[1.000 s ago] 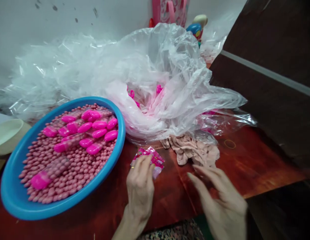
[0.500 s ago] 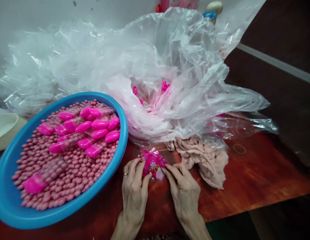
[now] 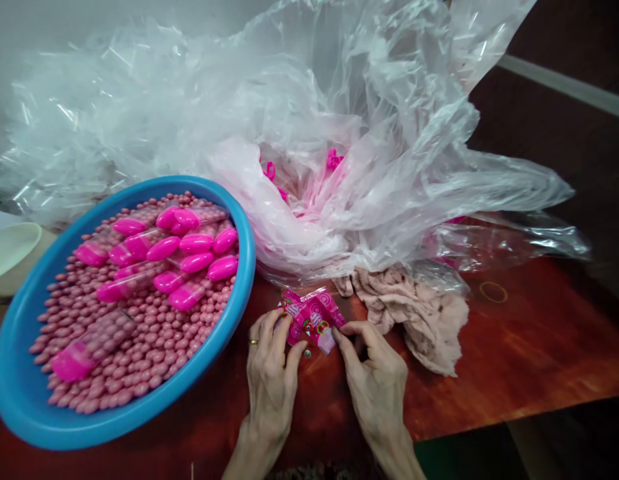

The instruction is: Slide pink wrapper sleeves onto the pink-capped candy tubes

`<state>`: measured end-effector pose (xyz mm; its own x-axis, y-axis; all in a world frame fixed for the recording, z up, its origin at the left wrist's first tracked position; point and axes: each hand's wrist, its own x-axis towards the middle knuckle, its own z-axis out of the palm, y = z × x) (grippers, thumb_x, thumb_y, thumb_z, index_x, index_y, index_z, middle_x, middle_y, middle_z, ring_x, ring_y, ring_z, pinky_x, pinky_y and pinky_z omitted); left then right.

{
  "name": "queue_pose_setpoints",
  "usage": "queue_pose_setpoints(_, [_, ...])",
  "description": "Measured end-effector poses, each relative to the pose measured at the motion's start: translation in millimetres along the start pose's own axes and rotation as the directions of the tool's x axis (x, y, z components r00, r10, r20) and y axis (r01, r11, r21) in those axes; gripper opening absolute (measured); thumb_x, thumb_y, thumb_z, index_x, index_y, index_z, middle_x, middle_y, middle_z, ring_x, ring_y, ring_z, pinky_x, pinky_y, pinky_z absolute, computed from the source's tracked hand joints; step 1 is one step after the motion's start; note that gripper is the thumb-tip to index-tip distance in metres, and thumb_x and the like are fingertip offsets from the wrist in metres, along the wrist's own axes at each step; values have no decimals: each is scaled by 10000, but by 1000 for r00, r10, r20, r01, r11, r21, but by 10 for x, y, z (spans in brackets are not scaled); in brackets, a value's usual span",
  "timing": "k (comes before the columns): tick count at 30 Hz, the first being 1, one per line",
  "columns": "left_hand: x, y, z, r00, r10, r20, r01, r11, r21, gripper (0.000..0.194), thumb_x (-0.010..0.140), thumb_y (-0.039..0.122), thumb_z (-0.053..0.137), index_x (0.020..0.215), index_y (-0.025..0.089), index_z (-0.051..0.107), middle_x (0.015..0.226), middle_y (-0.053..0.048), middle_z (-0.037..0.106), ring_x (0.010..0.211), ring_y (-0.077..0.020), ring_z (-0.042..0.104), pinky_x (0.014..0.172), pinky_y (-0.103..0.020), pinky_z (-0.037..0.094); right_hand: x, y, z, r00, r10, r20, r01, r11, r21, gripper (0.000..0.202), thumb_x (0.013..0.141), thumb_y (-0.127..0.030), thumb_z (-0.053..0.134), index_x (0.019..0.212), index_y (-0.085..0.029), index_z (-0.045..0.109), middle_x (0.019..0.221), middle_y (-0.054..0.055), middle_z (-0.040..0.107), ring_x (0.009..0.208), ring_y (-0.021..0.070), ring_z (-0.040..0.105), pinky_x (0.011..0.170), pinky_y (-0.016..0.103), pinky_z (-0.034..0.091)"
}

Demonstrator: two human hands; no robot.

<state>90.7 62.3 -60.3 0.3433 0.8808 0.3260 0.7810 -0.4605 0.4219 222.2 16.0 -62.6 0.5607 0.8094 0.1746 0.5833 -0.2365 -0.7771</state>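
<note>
A shiny pink wrapper (image 3: 309,313) printed with circles and small figures lies on the red-brown tabletop between my hands. My left hand (image 3: 272,363), with a ring on one finger, has its curled fingertips on the wrapper's left edge. Its thumb points at a tiny round thing (image 3: 308,354) lying just below the wrapper. My right hand (image 3: 376,370) pinches the lower right corner between thumb and forefinger, by a pale patch (image 3: 326,341). The other fingers of the right hand are folded and partly hidden.
At left stands a blue basin (image 3: 246,267) of pink beads (image 3: 139,340), topped with several clear tubes with bright pink caps (image 3: 196,243). A crumpled plastic bag (image 3: 309,247) with pink pieces lies behind my hands. Right of them are a beige cloth (image 3: 414,313) and a thin ring (image 3: 493,292).
The wrapper now looks more creased, with its upper right part turned differently. My right hand has shifted slightly right, its fingers more folded. The whole view has moved a little.
</note>
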Motion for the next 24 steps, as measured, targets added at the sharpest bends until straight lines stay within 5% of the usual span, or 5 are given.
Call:
queue_pose_setpoints(5, [-3, 12, -6, 1000, -4, 18, 4, 1000, 8, 309, 793, 117, 599, 1099, 138, 569, 1104, -126, 609, 1031, -272, 547, 866, -436, 492, -10, 8, 8, 999, -24, -37, 24, 1000, 9, 207, 906, -266, 472, 835, -161, 636, 785, 49, 703, 688, 167, 659, 660, 251, 479])
queue_pose_setpoints(19, [129, 121, -10, 998, 24, -60, -25, 1000, -18, 285, 814, 109, 569, 1099, 98, 588, 1114, -151, 621, 1131, -292, 467, 928, -473, 462, -14, -5, 0, 983, 145, -110, -137, 988, 77, 280, 916, -396, 432, 795, -197, 587, 694, 39, 664, 584, 172, 621, 555, 242, 453])
queue_pose_setpoints(24, [276, 270, 103, 988, 78, 136, -80, 997, 11, 271, 799, 70, 548, 1054, 87, 636, 1248, -196, 569, 1234, -369, 378, 938, -529, 462, -58, 64, 12, 942, 294, -162, -258, 943, 211, 210, 896, -378, 505, 832, -186, 565, 658, 4, 584, 511, 124, 527, 514, 219, 437])
